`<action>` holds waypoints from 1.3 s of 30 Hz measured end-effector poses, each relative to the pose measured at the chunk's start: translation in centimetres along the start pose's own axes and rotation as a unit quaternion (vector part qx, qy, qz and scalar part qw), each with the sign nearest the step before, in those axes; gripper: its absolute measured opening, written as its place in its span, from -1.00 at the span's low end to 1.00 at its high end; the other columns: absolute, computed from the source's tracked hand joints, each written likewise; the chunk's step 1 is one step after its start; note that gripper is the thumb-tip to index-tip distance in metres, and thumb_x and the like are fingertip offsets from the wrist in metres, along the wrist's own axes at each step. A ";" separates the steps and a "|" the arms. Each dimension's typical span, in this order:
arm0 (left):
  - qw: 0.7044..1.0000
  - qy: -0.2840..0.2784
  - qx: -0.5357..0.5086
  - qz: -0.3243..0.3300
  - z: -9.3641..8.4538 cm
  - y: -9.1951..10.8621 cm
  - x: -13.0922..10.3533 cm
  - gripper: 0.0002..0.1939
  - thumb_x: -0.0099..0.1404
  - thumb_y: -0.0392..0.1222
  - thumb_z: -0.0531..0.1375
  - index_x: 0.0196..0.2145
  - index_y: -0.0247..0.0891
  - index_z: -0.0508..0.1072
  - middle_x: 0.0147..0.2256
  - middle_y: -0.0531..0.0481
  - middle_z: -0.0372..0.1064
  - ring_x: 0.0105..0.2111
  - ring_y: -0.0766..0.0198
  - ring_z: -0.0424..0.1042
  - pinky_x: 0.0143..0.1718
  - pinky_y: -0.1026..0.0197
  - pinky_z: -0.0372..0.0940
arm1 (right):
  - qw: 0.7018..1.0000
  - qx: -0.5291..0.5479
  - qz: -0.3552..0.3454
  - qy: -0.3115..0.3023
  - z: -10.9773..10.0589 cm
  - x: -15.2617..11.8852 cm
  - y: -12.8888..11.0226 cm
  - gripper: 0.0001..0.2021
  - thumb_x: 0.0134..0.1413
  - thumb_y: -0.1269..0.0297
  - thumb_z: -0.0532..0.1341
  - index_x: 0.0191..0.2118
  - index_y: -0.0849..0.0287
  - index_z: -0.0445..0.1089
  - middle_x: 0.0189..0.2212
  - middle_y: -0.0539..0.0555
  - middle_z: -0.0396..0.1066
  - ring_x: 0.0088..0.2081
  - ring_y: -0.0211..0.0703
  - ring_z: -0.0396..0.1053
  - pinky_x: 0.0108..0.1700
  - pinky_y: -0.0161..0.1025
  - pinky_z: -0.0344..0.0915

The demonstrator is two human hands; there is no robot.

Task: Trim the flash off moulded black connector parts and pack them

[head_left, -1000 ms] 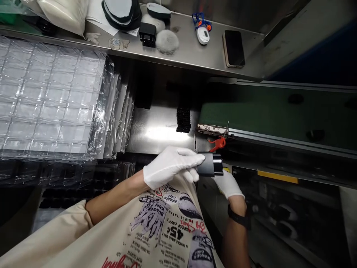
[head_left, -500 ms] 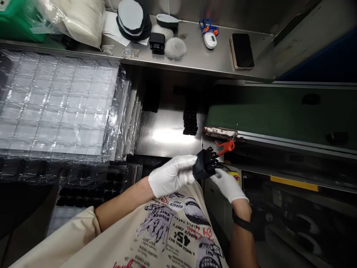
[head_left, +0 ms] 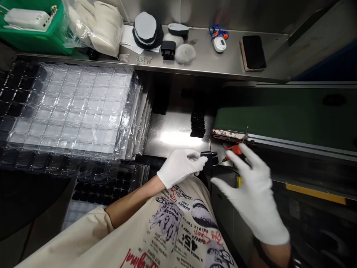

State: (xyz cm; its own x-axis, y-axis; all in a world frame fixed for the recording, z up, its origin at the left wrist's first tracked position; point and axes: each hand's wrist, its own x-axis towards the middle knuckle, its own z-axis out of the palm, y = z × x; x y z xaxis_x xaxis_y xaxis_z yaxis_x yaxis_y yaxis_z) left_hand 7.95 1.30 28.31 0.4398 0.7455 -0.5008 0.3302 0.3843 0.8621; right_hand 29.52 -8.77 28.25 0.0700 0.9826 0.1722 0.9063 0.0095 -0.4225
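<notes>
In a white glove, my left hand [head_left: 181,167] pinches a small black plastic block [head_left: 209,158] between thumb and fingers, in front of the steel work surface. My right hand [head_left: 251,190], also gloved in white, is raised to the right of the block with fingers spread and nothing in it. Just beyond its fingertips, an orange plastic piece [head_left: 236,149] sits near the corner of the green conveyor, partly hidden by the fingers. A stack of black parts [head_left: 198,125] stands on the steel surface [head_left: 170,143] ahead.
Clear plastic trays [head_left: 83,108] are piled at left, some cells holding black parts. A green conveyor belt [head_left: 279,111] runs off to the right. On the steel shelf [head_left: 206,67] lie a phone [head_left: 253,53], a black block [head_left: 168,50], round pads and a green bin [head_left: 55,37].
My right hand has let go of the black block and moved right, opening its fingers. My left hand still holds the block, now turned. The whole view has shifted slightly.
</notes>
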 end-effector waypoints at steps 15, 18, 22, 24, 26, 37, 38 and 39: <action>0.998 0.002 -0.062 0.025 -1.2 1.1 -2.6 -0.66 0.53 0.09 0.33 -0.27 -0.22 0.64 -0.35 0.07 0.60 -0.44 0.40 0.46 -0.35 0.32 0.38 | 0.977 0.209 -0.038 -0.025 0.2 2.1 -2.8 -0.50 0.20 0.03 0.55 0.20 -0.05 0.53 0.21 0.12 0.57 0.32 0.19 0.49 0.45 0.34 0.37; 0.993 -0.049 -0.110 -0.005 -1.9 1.7 -3.1 -0.69 0.50 0.04 0.38 -0.27 -0.25 0.66 -0.39 0.05 0.58 -0.50 0.44 0.42 -0.45 0.37 0.33 | 0.956 0.289 -0.027 -0.050 0.1 1.6 -3.4 -0.46 0.16 0.00 0.58 0.20 -0.06 0.53 0.20 0.12 0.56 0.32 0.18 0.48 0.44 0.31 0.39; 0.988 -0.082 -0.131 -0.016 -2.0 1.7 -3.3 -0.72 0.50 0.00 0.38 -0.27 -0.27 0.68 -0.42 0.04 0.56 -0.53 0.47 0.40 -0.49 0.42 0.29 | 0.947 0.312 -0.027 -0.069 0.4 1.4 -3.8 -0.45 0.14 -0.04 0.59 0.18 -0.03 0.54 0.20 0.14 0.56 0.31 0.18 0.49 0.44 0.31 0.40; 0.987 -0.085 -0.132 -0.014 -2.1 1.6 -3.3 -0.71 0.51 0.00 0.36 -0.26 -0.27 0.69 -0.40 0.02 0.58 -0.53 0.47 0.41 -0.51 0.42 0.29 | 0.948 0.308 -0.017 -0.077 0.4 1.3 -3.9 -0.42 0.13 -0.11 0.58 0.19 -0.03 0.54 0.22 0.16 0.55 0.33 0.21 0.47 0.44 0.33 0.40; 0.988 -0.085 -0.131 -0.014 -2.2 1.6 -3.3 -0.70 0.49 0.01 0.37 -0.27 -0.28 0.69 -0.37 -0.01 0.60 -0.52 0.45 0.43 -0.51 0.41 0.30 | 0.947 0.311 -0.011 -0.084 0.3 1.2 -3.9 -0.38 0.12 -0.17 0.58 0.20 -0.02 0.53 0.23 0.17 0.54 0.34 0.23 0.46 0.44 0.35 0.40; 0.999 -0.011 -0.029 0.040 -2.0 1.1 -3.1 -0.66 0.47 0.10 0.38 -0.27 -0.25 0.72 -0.34 -0.04 0.64 -0.41 0.31 0.53 -0.34 0.27 0.44 | 0.977 0.206 -0.044 -0.028 1.0 1.2 -4.4 -0.47 0.27 -0.05 0.51 0.25 -0.04 0.48 0.25 0.15 0.55 0.35 0.19 0.46 0.45 0.29 0.39; 0.997 0.022 -0.007 0.073 -1.7 0.9 -3.0 -0.69 0.42 0.09 0.44 -0.26 -0.24 0.73 -0.32 -0.03 0.65 -0.36 0.28 0.55 -0.28 0.25 0.47 | 0.985 0.163 -0.062 -0.011 1.4 1.3 -4.2 -0.50 0.32 0.01 0.47 0.28 -0.03 0.46 0.26 0.16 0.55 0.36 0.21 0.45 0.47 0.32 0.34; 0.993 0.052 0.013 0.108 -1.4 0.6 -2.9 -0.71 0.36 0.07 0.49 -0.25 -0.23 0.74 -0.29 -0.03 0.66 -0.32 0.27 0.57 -0.22 0.24 0.48 | 0.989 0.121 -0.086 0.004 1.8 1.4 -4.0 -0.51 0.37 0.06 0.43 0.32 -0.02 0.44 0.26 0.17 0.55 0.37 0.24 0.44 0.49 0.36 0.29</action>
State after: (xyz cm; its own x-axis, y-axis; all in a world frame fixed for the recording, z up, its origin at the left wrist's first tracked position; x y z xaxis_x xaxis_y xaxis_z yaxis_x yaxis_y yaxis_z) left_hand 5.67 0.15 30.42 0.4149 0.8612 -0.2936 0.2603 0.1969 0.9452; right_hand 25.25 -7.10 28.54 -0.0722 0.9613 0.2658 0.7784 0.2209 -0.5876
